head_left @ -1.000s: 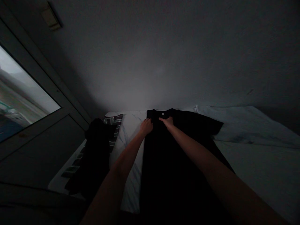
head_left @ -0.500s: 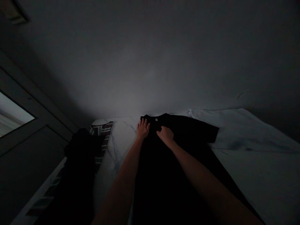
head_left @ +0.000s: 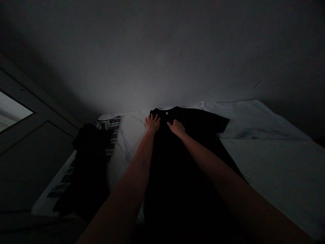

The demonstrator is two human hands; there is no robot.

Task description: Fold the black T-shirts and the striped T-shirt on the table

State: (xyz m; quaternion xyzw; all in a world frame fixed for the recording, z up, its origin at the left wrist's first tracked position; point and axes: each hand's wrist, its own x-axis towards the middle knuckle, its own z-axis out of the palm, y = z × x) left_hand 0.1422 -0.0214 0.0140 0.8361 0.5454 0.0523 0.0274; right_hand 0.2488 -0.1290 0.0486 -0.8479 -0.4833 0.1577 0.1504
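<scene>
A black short-sleeved shirt (head_left: 177,159) lies spread on a white marbled surface, its collar with a small label near the wall and one sleeve reaching right. My left hand (head_left: 152,123) rests flat with fingers spread on the shirt's upper left edge, beside the collar. Just below the collar, my right hand (head_left: 176,128) touches the shirt with its fingers curled and thumb pointing left. Whether cloth is pinched in it is too dark to tell.
Dark clothing (head_left: 90,162) lies over a striped garment (head_left: 114,128) at the left. A pale cloth (head_left: 243,118) is at the back right. The grey wall (head_left: 157,57) rises behind, and a door (head_left: 38,135) stands at the far left.
The view has tilted down, so the shirt and surface appear higher in the frame. My left hand's fingers are spread wider. My right hand stays curled below the collar.
</scene>
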